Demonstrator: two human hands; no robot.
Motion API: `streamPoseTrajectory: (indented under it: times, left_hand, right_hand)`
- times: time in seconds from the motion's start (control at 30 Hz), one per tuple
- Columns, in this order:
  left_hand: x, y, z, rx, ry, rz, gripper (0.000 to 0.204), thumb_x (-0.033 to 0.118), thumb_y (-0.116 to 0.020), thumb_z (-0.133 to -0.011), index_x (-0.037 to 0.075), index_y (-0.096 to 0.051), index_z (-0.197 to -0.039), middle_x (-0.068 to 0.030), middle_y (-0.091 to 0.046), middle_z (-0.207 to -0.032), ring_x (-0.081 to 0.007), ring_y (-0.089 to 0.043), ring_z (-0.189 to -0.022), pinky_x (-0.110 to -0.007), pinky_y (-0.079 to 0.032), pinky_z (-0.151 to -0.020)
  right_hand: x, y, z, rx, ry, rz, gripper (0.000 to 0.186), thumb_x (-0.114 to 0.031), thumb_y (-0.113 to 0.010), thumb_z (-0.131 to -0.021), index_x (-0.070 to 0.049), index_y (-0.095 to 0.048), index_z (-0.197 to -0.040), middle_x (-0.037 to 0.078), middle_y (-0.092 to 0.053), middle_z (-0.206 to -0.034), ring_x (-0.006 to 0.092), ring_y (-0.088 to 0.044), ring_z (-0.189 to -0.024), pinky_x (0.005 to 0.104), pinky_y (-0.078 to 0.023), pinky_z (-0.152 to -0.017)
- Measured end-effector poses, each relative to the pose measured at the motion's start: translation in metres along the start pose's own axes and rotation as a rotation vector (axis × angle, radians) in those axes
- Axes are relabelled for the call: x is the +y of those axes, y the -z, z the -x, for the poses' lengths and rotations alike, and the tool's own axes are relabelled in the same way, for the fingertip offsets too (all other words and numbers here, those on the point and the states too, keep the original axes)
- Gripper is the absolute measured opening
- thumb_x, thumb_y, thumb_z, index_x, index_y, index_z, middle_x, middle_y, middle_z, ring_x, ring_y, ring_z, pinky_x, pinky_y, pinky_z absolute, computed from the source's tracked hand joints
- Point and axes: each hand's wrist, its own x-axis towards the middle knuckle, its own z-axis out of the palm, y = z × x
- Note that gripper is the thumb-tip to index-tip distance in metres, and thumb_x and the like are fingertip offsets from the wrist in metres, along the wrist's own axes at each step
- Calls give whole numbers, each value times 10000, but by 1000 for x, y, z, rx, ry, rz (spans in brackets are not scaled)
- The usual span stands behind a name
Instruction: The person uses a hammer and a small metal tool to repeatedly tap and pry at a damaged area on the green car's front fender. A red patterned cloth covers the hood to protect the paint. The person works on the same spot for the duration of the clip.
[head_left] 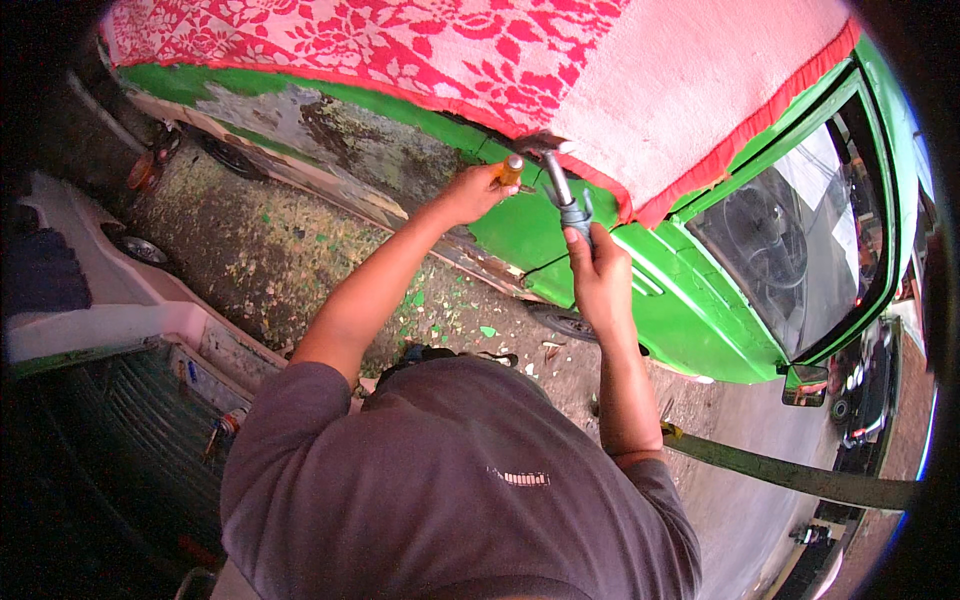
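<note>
Near the middle of the view, toward one o'clock, a hammer (562, 190) is held by its blue-grey grip in the right hand (598, 262), the fingers being wrapped closely around it. Its head is pointed toward twelve o'clock and is seen over the edge of a pink patterned cloth (420, 45) (whether the cloth is touched by it cannot be told). At twelve o'clock, a tool with an amber handle (511, 170) is gripped by the left hand (468, 196), which is closed around it; its working end cannot be made out clearly. The cloth is spread over a green vehicle (660, 320), on whose side, toward eleven o'clock, a rough grey patch (365, 140) is shown. A side mirror (804, 385) is seen between three and four o'clock. Toward nine o'clock, a pale vehicle (110, 327) is parked, and the ground (240, 230) between both vehicles is scattered with flakes.
</note>
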Motion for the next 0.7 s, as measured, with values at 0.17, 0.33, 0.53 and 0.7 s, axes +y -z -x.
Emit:
streamPoseTrajectory:
  times: [0.17, 0.33, 0.53, 0.7]
  left_hand:
    - [-6, -3, 2, 1, 1, 99, 138, 110, -636, -949, 43, -604, -1065, -21, -659, -972, -108, -616, -923, -312, -503, -842]
    - [-14, 4, 2, -15, -26, 110, 138, 121, -644, -942, 25, -599, -1031, -33, -650, -935, -101, -610, -909, -309, -495, -831]
    - [-10, 8, 19, 24, -89, 169, 79, 67, -626, -942, 42, -600, -1012, -37, -655, -996, -122, -607, -978, -316, -497, -860]
    - [1, 11, 29, 35, -137, 275, 81, 61, -619, -943, 41, -604, -1021, -50, -662, -1019, -149, -619, -1005, -324, -501, -892]
  right_hand:
    - [-7, 3, 8, 45, -13, -157, 342, -294, -625, -963, 29, -571, -864, 182, -520, -599, 240, -486, -519, 408, -403, -526]
    - [12, -5, 11, -14, -28, -127, 327, -286, -611, -983, -26, -546, -796, -8, -491, -582, 83, -446, -516, 287, -351, -468]
    - [14, 0, 19, -20, -143, -189, 348, -310, -625, -962, 27, -597, -876, 138, -530, -596, 178, -488, -536, 372, -401, -524]
    - [16, 4, 18, 14, -168, -240, 352, -314, -610, -974, 10, -591, -838, 54, -517, -578, 134, -484, -541, 341, -393, -512]
